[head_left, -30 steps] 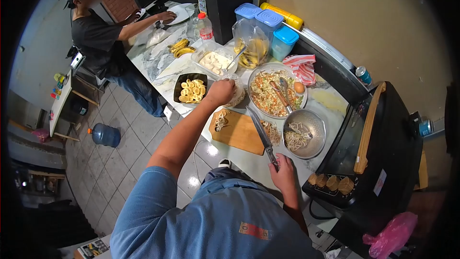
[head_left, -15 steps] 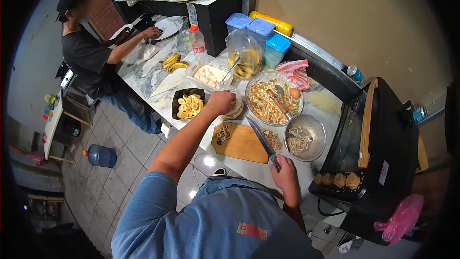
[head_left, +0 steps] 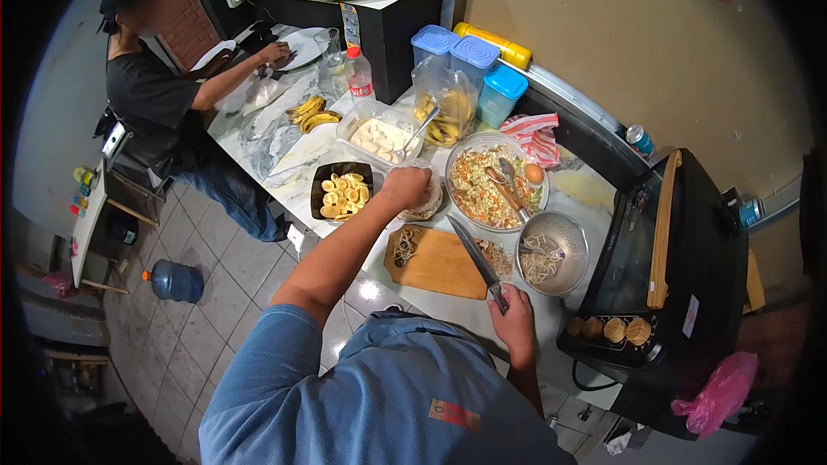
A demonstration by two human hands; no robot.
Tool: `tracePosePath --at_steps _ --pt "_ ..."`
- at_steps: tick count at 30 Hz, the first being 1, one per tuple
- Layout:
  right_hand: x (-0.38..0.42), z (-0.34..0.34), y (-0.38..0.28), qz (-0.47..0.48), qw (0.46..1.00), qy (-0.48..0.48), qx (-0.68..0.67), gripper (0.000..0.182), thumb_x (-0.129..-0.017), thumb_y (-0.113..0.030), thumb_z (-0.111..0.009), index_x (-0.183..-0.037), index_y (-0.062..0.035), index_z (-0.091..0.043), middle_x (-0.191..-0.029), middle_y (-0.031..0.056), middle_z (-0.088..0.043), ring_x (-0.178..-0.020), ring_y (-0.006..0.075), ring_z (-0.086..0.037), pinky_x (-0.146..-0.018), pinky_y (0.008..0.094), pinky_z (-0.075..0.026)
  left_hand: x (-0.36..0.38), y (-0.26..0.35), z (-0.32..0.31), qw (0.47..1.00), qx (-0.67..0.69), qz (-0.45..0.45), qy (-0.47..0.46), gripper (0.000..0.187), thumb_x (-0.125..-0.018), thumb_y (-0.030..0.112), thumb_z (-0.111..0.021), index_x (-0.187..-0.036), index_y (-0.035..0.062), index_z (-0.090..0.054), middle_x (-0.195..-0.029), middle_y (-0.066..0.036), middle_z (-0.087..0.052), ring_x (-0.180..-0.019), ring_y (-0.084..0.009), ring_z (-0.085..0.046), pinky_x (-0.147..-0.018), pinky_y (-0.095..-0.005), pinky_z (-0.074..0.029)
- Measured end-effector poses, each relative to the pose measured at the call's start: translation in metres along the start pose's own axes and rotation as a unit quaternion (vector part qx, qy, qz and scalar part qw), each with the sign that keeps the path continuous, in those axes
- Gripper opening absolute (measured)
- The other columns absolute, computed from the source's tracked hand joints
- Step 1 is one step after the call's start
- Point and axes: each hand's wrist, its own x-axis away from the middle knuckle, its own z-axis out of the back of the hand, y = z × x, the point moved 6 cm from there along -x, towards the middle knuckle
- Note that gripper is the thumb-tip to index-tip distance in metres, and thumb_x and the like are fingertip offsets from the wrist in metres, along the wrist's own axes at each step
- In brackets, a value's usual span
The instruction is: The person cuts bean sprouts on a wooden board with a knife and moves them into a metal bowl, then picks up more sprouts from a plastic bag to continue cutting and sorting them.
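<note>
My right hand (head_left: 515, 322) grips the dark handle of a long kitchen knife (head_left: 475, 255), its blade angled across the right side of a wooden cutting board (head_left: 436, 269). Thin pale strands like sprouts (head_left: 406, 247) lie on the board's left corner, with more chopped bits at the right of the blade. My left hand (head_left: 407, 187), fingers curled down, is at a round container (head_left: 427, 207) behind the board. Whatever those fingers hold is hidden. Beside that hand stand a black tray of banana slices (head_left: 345, 195) and a plastic tub of creamy white mixture (head_left: 376, 137).
A large bowl of chopped vegetables (head_left: 472, 174) holds an egg and utensils. Right of the board stand a metal bowl of sprouts (head_left: 575, 251) and a black oven (head_left: 663, 267). Farther back are blue-lidded containers (head_left: 475, 52) and a bottle (head_left: 358, 76). Another person (head_left: 151, 86) works at far left.
The view has shifted slightly. My left hand remains at the round container, turned a little, and my right hand keeps the knife in nearly the same place.
</note>
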Motion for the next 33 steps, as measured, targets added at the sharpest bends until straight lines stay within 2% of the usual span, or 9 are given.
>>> tracePosePath --at_steps 1,4,11,13,17,19,26,33 --pt "0.0 0.0 0.001 -0.022 1.0 -0.013 -0.017 0.046 -0.084 -0.017 -0.074 -0.125 -0.0042 -0.059 -0.112 0.0201 -0.062 -0.105 0.0376 -0.06 -0.09 0.046 -0.049 0.0 0.001 0.001 1.0 -0.001 -0.003 -0.007 0.027 -0.08 0.025 -0.065 -0.103 0.0105 -0.068 -0.093 -0.016 -0.072 -0.089 -0.0361 -0.07 -0.077 -0.0475 -0.055" --pt "-0.001 -0.001 0.003 -0.016 1.0 -0.013 -0.016 0.046 -0.084 -0.017 -0.074 -0.126 -0.0039 -0.058 -0.112 0.0203 -0.062 -0.104 0.0381 -0.06 -0.089 0.0463 -0.049 0.001 0.004 0.005 1.0 0.0 0.003 -0.029 0.029 -0.08 0.028 -0.067 -0.102 0.0085 -0.067 -0.098 -0.016 -0.073 -0.093 -0.0342 -0.071 -0.079 -0.0464 -0.056" --pt "-0.004 -0.003 0.007 -0.023 0.999 -0.031 -0.011 0.049 -0.083 -0.017 -0.075 -0.127 -0.0036 -0.058 -0.111 0.02 -0.062 -0.104 0.0381 -0.061 -0.09 0.0457 -0.05 -0.001 -0.001 -0.003 1.0 -0.004 -0.012 -0.012 0.027 -0.08 0.027 -0.067 -0.101 0.0096 -0.068 -0.097 -0.014 -0.073 -0.093 -0.0332 -0.071 -0.077 -0.0456 -0.056" --pt "-0.005 -0.002 0.006 0.006 1.0 -0.018 0.017 0.051 -0.081 -0.016 -0.077 -0.127 -0.0042 -0.057 -0.108 0.0188 -0.063 -0.097 0.0349 -0.064 -0.086 0.0439 -0.052 -0.002 -0.001 -0.004 1.0 0.013 -0.013 -0.007 0.025 -0.079 0.026 -0.067 -0.099 0.0113 -0.069 -0.094 -0.014 -0.073 -0.091 -0.0335 -0.071 -0.076 -0.046 -0.056" --pt "-0.005 0.0 0.003 -0.007 0.999 -0.035 0.022 0.052 -0.081 -0.017 -0.077 -0.127 -0.0045 -0.057 -0.107 0.0185 -0.063 -0.099 0.0351 -0.064 -0.087 0.0441 -0.051 -0.001 -0.005 -0.001 0.999 0.052 0.003 -0.006 0.022 -0.079 0.025 -0.067 -0.097 0.0123 -0.069 -0.092 -0.013 -0.073 -0.089 -0.0341 -0.07 -0.075 -0.0468 -0.056" --pt "-0.006 -0.001 0.004 -0.024 0.998 -0.049 0.002 0.053 -0.081 -0.017 -0.077 -0.129 -0.0045 -0.058 -0.113 0.0196 -0.062 -0.103 0.037 -0.062 -0.09 0.0456 -0.05 0.001 -0.004 0.004 0.999 0.051 -0.016 0.005 0.021 -0.08 0.025 -0.066 -0.096 0.0123 -0.069 -0.09 -0.013 -0.073 -0.088 -0.0348 -0.07 -0.074 -0.0474 -0.056" --pt "-0.009 -0.001 0.004 -0.021 0.998 -0.055 0.003 0.054 -0.081 -0.017 -0.077 -0.13 -0.0045 -0.057 -0.113 0.0197 -0.062 -0.102 0.0365 -0.062 -0.089 0.0454 -0.05 0.006 -0.001 0.014 0.999 0.049 -0.013 0.016 0.021 -0.081 0.025 -0.065 -0.096 0.0112 -0.068 -0.09 -0.014 -0.072 -0.087 -0.0353 -0.07 -0.075 -0.0474 -0.056" --pt "-0.008 -0.001 0.003 -0.027 0.997 -0.066 -0.002 0.053 -0.082 -0.019 -0.076 -0.13 -0.0038 -0.057 -0.112 0.0199 -0.062 -0.103 0.0365 -0.062 -0.09 0.0456 -0.05 0.007 0.0 0.013 0.998 0.051 -0.015 0.035 0.028 -0.079 0.024 -0.068 -0.103 0.0095 -0.066 -0.103 -0.016 -0.07 -0.095 -0.037 -0.068 -0.08 -0.0478 -0.055"
